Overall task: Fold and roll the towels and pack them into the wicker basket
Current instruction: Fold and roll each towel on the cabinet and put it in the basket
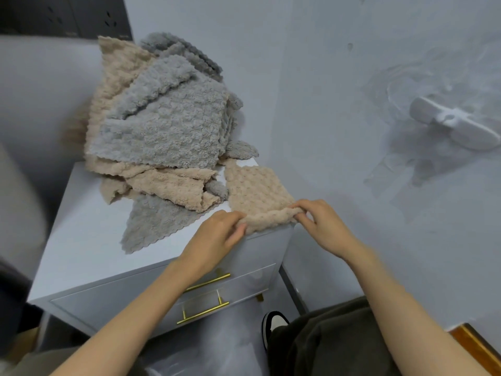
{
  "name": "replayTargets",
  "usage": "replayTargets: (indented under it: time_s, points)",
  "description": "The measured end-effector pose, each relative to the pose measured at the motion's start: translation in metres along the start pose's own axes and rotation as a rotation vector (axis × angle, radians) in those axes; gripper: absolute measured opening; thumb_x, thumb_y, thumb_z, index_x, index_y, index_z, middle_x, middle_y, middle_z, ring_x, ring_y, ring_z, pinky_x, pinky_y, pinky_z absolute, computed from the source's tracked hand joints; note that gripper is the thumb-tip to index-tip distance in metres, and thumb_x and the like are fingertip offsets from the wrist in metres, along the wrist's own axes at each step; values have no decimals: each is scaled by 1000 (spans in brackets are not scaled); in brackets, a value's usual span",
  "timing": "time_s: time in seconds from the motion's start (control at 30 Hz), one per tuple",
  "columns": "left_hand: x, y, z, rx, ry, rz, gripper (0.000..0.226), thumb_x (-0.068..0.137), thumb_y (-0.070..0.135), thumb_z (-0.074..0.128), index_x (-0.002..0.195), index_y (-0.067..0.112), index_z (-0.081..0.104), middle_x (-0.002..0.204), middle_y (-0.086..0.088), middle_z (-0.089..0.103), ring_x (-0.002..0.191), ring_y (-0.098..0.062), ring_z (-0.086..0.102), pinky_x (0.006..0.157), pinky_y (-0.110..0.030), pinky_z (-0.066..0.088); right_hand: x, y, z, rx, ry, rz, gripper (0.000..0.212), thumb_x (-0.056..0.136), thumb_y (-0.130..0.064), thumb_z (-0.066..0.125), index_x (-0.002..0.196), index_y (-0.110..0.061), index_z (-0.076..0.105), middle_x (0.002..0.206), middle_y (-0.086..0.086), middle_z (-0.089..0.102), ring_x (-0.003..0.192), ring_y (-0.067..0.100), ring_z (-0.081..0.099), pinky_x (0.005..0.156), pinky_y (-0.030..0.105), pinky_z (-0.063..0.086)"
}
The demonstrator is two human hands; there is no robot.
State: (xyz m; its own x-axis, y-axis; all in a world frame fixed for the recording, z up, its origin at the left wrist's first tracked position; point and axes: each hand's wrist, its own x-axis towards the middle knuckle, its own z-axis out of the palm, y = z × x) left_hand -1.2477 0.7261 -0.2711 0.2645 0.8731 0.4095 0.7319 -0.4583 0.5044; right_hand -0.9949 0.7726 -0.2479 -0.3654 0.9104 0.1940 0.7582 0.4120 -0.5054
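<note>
Towel near edge pinched by left hand and right hand, at table rim. Uneven pull may skew roll or drop it off. Pile at 11 o'clock may snag.

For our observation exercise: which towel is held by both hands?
The single beige towel at the cabinet's front right corner; the other towels sit heaped, untouched.

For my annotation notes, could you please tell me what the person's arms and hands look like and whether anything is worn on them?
The left forearm and right forearm are bare to the frame edge; no sleeves show. The left hand and right hand wear no gloves, and no ring, watch or bracelet is visible.
</note>
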Motion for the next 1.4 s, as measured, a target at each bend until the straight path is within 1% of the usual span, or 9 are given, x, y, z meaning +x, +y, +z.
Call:
replayTargets:
  time_s: [0.27,0.43,0.57,0.67,0.83,1.03,1.2,1.33,1.4]
  points:
    - [18,-5,9,-74,48,-315,35,97,40,48,81,10,55,65,-4,56,58,-14,48,53,-28,31,11,-5,3,210,5,266,9,98,-19,50,93,-14,55,76,2,57,69,14,49,57,10,37]
    - [24,-4,9,10,114,-365,22,92,42,56,95,21,51,64,8,57,61,-6,53,52,-24,36,16,-3,20,69,109,346,13,91,-28,49,100,-19,51,79,12,64,77,28,58,60,33,41]
    - [25,-5,5,40,173,-233,25,89,34,63,105,18,53,82,10,49,77,-12,50,65,-26,37,14,-13,24,-197,274,201,16,88,-19,53,104,-16,51,84,5,56,82,24,49,58,31,36]
    - [24,-2,8,143,217,57,20,90,12,62,109,15,61,103,1,52,95,-17,48,81,-32,43,10,-20,21,-304,380,-127,21,79,-3,49,96,-12,57,87,5,54,81,27,51,57,31,38]
    - [18,0,11,209,49,282,33,90,15,44,116,15,66,118,-4,61,106,-21,56,88,-29,47,2,-14,24,-422,185,-409,33,79,-10,41,102,-15,63,102,-1,66,88,23,60,65,33,53]
    - [10,-8,9,242,-20,240,48,83,10,65,129,21,60,134,5,57,119,-12,56,90,-23,49,-5,8,24,-445,78,-429,60,67,5,70,126,-6,61,126,10,63,112,28,62,98,39,49]
    - [15,-13,2,66,-91,135,46,95,13,53,138,28,50,144,14,44,133,1,37,110,-16,27,-4,15,20,-246,119,-288,53,81,5,64,128,-18,61,127,0,64,115,22,61,91,36,54]
    - [18,-17,0,-14,-79,109,42,95,9,53,135,23,54,136,9,54,126,-4,48,105,-17,36,-5,9,8,-36,45,-63,33,96,-20,54,128,-28,61,113,-8,65,107,10,52,83,8,33]
    - [18,-13,-2,-85,-25,35,35,96,11,53,129,20,59,124,8,62,113,-3,55,95,-9,38,-5,6,3,50,6,16,28,97,-26,53,123,-32,63,103,-17,63,98,4,48,76,7,33]
